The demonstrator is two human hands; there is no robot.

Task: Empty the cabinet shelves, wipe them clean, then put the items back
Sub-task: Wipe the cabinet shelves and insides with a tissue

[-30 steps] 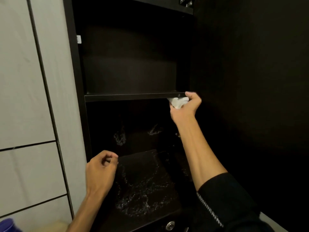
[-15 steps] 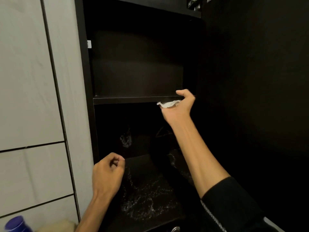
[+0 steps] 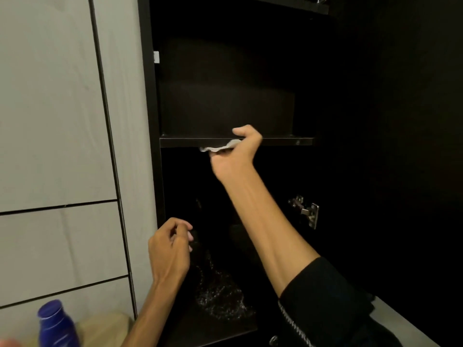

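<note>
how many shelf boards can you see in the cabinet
2: the upper shelf, whose front edge the right hand wipes with a white cloth, and the wet lower shelf. Others may be out of frame.

You've got open room above the upper shelf [image 3: 190, 142] and below it; your right forearm [image 3: 265, 221] crosses the lower bay, and a door hinge [image 3: 307, 211] sticks out at right.
</note>
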